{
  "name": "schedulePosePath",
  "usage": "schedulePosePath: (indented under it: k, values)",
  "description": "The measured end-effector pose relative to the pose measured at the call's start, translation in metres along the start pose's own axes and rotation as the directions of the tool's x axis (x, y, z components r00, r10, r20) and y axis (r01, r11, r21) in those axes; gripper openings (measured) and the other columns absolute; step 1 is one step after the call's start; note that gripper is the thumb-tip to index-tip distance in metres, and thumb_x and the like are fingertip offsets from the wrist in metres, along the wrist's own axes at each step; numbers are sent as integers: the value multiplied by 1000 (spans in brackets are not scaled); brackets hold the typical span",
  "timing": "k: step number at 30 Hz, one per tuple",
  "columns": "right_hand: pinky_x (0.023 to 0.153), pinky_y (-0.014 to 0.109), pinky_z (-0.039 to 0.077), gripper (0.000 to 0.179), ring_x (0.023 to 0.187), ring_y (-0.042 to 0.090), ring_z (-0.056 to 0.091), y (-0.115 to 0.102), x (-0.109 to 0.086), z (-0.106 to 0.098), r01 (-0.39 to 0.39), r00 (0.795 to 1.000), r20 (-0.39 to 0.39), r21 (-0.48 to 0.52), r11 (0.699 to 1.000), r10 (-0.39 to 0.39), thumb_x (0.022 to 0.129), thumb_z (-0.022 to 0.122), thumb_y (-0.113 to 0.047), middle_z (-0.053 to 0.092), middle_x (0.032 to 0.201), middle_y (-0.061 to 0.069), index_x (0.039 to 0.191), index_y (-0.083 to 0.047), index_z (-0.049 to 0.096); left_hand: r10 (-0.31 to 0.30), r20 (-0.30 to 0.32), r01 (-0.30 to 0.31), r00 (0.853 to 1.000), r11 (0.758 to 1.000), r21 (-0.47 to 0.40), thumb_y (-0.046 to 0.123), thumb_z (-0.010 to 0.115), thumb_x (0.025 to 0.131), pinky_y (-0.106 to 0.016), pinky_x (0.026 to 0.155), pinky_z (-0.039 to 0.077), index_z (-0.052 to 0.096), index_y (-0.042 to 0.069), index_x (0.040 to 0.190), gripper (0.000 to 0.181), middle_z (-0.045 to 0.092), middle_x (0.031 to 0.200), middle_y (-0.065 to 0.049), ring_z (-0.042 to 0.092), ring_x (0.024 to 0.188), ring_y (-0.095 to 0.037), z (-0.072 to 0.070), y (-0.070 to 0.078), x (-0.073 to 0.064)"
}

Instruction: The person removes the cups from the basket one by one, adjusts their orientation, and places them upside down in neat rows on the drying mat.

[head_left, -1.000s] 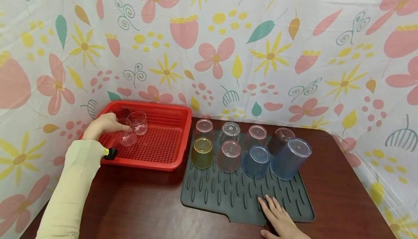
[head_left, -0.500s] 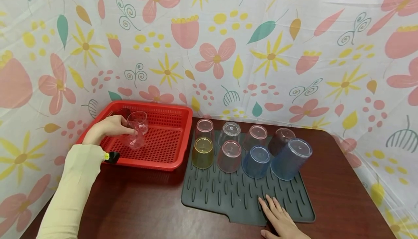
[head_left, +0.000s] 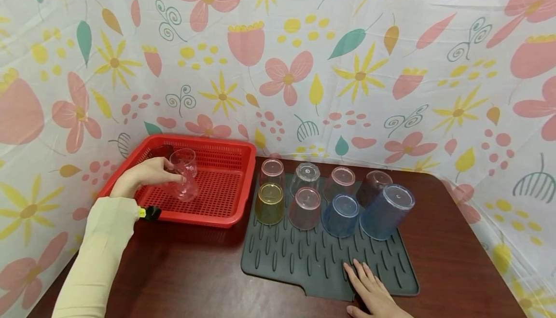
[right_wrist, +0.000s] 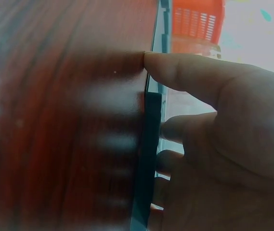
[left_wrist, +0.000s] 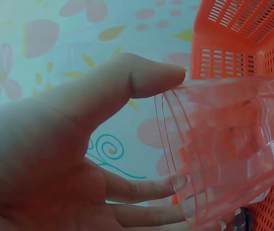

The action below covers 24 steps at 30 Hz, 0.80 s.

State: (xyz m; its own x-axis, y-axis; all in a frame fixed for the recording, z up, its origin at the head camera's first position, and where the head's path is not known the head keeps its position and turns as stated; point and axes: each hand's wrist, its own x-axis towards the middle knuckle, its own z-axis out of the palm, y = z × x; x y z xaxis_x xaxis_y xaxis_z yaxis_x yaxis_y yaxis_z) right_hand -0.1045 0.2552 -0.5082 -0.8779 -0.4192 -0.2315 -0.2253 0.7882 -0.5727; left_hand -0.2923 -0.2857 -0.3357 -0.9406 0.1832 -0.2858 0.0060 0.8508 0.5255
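Observation:
My left hand (head_left: 147, 171) grips a clear, pink-looking cup (head_left: 187, 190) by its rim, within the red basket's area. The left wrist view shows the thumb on one side of this tilted cup (left_wrist: 223, 144) and fingers on the other. A second clear cup (head_left: 187, 156) stands behind it in the red plastic basket (head_left: 204, 220), with a dark cup (head_left: 159, 152) partly hidden in the back corner. Fingers spread, my right hand (head_left: 372, 291) rests on the front edge of the grey drying mat (head_left: 299, 260); its thumb touches the table in the right wrist view.
Several upside-down cups stand in two rows on the mat's back part, among them a yellow cup (head_left: 269, 207), a pink cup (head_left: 305, 212), a short blue cup (head_left: 340, 219) and a tall blue cup (head_left: 384, 214). A patterned curtain (head_left: 278, 130) hangs behind the brown table (head_left: 182, 269).
My left hand has shifted right with the cup inside the basket, and the cup now tilts with its base towards the right. My right hand stays in place.

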Motion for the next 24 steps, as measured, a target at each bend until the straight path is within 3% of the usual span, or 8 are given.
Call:
schedulePosePath:
  k: [6, 13, 24]
  values:
    - [88, 82, 24, 80, 133, 66, 13, 1, 1, 1, -5, 1000, 6, -2, 1000, 5, 93, 59, -41, 16, 151, 40, 149, 5, 25, 17, -7, -18, 1000, 1000, -4, 41, 71, 84, -39, 79, 54, 46, -12, 123, 71, 59, 111, -24, 56, 96, -31, 2, -1, -6]
    - [91, 82, 21, 82, 136, 64, 13, 9, 2, 6, -30, 999, -12, 22, 999, 30, 92, 58, -47, 15, 153, 37, 150, 0, 25, 12, 10, -11, 1000, 992, -127, 32, 67, 89, -42, 84, 56, 41, -13, 128, 65, 59, 111, -24, 64, 92, -26, 8, 2, -10]
    - [91, 82, 21, 81, 135, 64, 13, 8, 2, 6, -25, 1000, -15, 20, 999, 26, 92, 59, -44, 16, 153, 38, 150, -1, 25, 3, -16, -7, 1000, 973, -232, 39, 67, 89, -45, 90, 55, 34, -11, 136, 76, 58, 118, -25, 64, 97, -28, 18, 0, -17]
